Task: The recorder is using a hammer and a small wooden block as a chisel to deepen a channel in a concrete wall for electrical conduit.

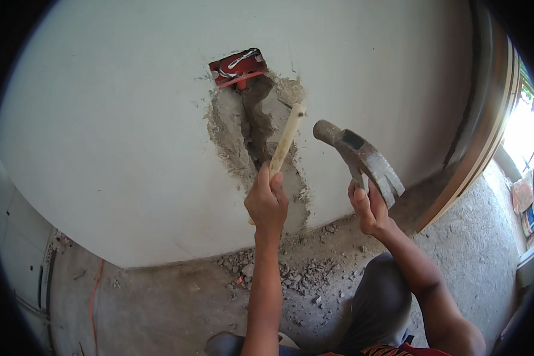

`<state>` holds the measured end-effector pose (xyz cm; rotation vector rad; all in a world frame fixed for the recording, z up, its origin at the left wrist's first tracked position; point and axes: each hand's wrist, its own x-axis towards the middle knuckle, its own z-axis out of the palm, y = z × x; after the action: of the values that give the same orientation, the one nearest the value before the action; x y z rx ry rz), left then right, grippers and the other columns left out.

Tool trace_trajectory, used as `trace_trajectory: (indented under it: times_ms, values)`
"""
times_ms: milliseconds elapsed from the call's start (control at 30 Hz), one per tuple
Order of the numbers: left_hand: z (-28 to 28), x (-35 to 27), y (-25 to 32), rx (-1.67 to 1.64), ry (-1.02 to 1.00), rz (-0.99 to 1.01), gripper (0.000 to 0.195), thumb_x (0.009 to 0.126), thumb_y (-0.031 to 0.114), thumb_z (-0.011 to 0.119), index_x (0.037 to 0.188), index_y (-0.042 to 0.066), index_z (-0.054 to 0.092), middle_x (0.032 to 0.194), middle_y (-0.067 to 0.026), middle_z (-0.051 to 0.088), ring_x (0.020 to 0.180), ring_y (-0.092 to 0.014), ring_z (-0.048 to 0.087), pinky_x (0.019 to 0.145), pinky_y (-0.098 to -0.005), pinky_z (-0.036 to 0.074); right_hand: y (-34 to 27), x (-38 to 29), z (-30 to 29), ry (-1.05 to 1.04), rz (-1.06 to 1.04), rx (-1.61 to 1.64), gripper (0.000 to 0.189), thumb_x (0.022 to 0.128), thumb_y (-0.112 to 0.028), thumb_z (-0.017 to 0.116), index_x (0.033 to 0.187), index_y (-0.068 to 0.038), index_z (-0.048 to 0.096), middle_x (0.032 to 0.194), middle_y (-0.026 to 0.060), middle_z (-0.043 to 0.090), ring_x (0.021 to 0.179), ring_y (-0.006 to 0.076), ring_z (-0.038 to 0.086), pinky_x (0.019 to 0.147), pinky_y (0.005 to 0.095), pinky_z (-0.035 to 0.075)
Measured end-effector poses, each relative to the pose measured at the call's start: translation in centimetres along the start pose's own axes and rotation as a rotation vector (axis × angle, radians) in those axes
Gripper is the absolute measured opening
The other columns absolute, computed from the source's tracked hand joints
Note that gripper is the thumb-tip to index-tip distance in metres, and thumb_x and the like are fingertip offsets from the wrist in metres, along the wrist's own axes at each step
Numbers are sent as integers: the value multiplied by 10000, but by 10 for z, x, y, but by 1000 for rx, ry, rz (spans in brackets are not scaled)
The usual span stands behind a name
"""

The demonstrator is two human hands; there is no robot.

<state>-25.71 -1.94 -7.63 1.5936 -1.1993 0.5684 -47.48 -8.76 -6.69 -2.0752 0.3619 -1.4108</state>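
Observation:
My left hand (267, 200) grips a pale wooden handle (285, 142). A dark metal spike juts from its upper end towards the broken plaster. In my right hand (368, 209) is a claw hammer (360, 153), its striking face turned towards the upper end of the wooden handle and apart from it. Behind the left hand, a rough channel (259, 120) runs down the white wall (138, 133). A red electrical back box (238, 69) with white and dark wires sits in an opening at the channel's top.
Broken plaster and masonry rubble (307, 276) lies on the concrete floor (160, 307) below the channel. An orange cable (93, 298) runs along the floor at the left. A wooden door frame (480, 164) stands at the right, with bags (523, 196) beyond it.

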Motion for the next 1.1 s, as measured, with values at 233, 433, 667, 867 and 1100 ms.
trace_trajectory:
  times_ms: [233, 433, 667, 867, 1100]
  values:
    - [-5, 5, 2, -42, -45, -67, 353, 995, 316, 480, 1149, 23, 600, 762, -142, 655, 634, -315, 648, 557, -385, 505, 8, -2, 4, -39, -86, -7, 492, 1009, -461, 318, 804, -38, 463, 629, 15, 437, 520, 92, 367, 481, 253, 299]
    - [-5, 3, 2, 21, 52, -23, 414, 1014, 370, 441, 1127, 2, 591, 655, -129, 588, 575, -298, 599, 535, -391, 460, -29, 13, 5, 169, -557, 402, 296, 1000, -320, 443, 938, -34, 485, 621, 82, 482, 502, 176, 436, 464, 299, 367]
    - [-9, 13, 15, -78, 2, -94, 353, 989, 322, 504, 1118, 9, 605, 697, -150, 621, 623, -348, 619, 567, -408, 473, 18, 29, 26, 104, -163, -311, 274, 976, -246, 489, 893, 10, 540, 637, 103, 488, 585, 241, 500, 554, 365, 402]
    - [-15, 5, 15, 96, 22, -67, 260, 966, 245, 539, 1120, 49, 612, 711, -134, 635, 631, -333, 628, 573, -403, 486, -10, 18, 15, 125, -365, 88, 389, 1011, -389, 405, 929, -22, 504, 630, 65, 482, 539, 169, 458, 494, 314, 373]
    - [-19, 3, 21, 58, -43, -77, 273, 973, 249, 533, 1136, 44, 610, 729, -121, 655, 642, -292, 654, 579, -370, 499, 21, 31, 24, 229, -2, -161, 413, 983, -432, 472, 870, -34, 479, 589, 62, 451, 512, 157, 453, 473, 262, 359]
